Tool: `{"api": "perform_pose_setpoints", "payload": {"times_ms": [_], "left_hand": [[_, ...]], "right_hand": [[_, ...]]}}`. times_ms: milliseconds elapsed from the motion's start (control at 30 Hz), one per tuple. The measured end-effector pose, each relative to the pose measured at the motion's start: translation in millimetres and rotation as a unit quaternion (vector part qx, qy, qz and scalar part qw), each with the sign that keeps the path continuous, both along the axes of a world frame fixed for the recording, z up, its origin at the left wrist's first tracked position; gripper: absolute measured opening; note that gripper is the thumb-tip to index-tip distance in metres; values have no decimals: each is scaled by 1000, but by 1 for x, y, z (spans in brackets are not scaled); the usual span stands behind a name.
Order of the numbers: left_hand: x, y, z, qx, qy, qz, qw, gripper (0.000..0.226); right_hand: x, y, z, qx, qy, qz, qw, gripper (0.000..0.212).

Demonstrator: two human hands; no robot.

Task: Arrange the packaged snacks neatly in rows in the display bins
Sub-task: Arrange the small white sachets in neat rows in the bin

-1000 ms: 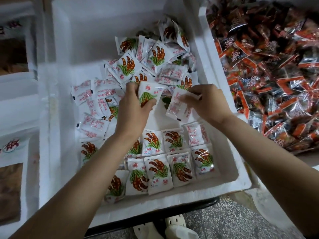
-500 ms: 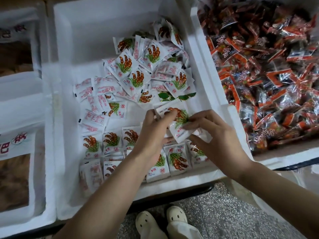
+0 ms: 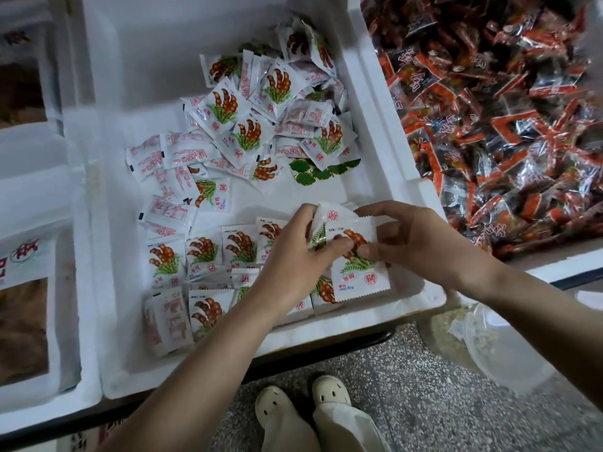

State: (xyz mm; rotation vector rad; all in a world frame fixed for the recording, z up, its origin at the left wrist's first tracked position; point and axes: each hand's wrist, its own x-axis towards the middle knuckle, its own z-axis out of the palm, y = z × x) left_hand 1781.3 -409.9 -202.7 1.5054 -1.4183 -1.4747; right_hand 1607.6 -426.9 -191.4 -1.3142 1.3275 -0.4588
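White foam bin [image 3: 378, 141]: one snack packet [image 3: 359, 278] sits at the near right, pinched by the curled fingers of both left hand [image 3: 293, 259] and right hand [image 3: 424, 246]. Arranged rows [image 3: 202, 256] lie to the left, and a loose pile [image 3: 261, 109] lies farther.

The left hand [image 3: 290, 256] and right hand [image 3: 421, 243] have come back from the loose pile [image 3: 277, 102] to the near right part of the white bin [image 3: 375, 321]. The packets they picked up separately are now pinched together, the front packet [image 3: 359, 275] face up over the rows' right end.
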Motion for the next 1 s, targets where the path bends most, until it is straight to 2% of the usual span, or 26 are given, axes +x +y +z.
{"api": "perform_pose_setpoints", "payload": {"times_ms": [100, 167, 233, 367, 433, 567, 633, 700, 733, 800, 833, 867, 900, 1000], "left_hand": [[8, 3, -2, -14, -17, 20, 1000, 21], [16, 3, -3, -15, -25, 60, 998, 18], [25, 1, -3, -11, -44, 94, 995, 15], [34, 0, -4, 0, -52, 124, 991, 19], [35, 1, -2, 12, -51, 122, 991, 17], [36, 2, -4, 14, -44, 117, 992, 10], [37, 3, -5, 28, -31, 120, 992, 7], [37, 3, -6, 68, 15, 141, 987, 11], [38, 3, -6, 93, 53, 151, 983, 16], [39, 3, -5, 118, 112, 150, 975, 28], [41, 2, -4, 117, 116, 135, 977, 31], [42, 2, -3, 107, 98, 107, 984, 34], [43, 1, -3, 88, 53, 65, 993, 39], [40, -7, 0, 47, -94, -55, 993, 53]], "right_hand": [[-5, -5, -1, -62, 86, 1, 994, 33], [-8, -6, -4, -142, 185, 9, 972, 24], [-7, -5, -9, -189, 243, 44, 950, 19], [4, 4, -31, -190, 309, 137, 922, 17], [7, 8, -39, -185, 355, 166, 901, 25], [10, 11, -48, -211, 441, 218, 844, 60], [11, 11, -50, -243, 469, 241, 814, 66], [12, 10, -50, -262, 470, 240, 808, 62], [12, 9, -50, -268, 453, 226, 819, 58], [15, 8, -47, -261, 361, 156, 882, 51], [18, 7, -43, -252, 287, 110, 918, 50], [22, 6, -38, -248, 209, 71, 943, 52], [26, 4, -32, -257, 157, 56, 952, 58], [32, -3, -17, -303, 146, 132, 932, 64]]}}
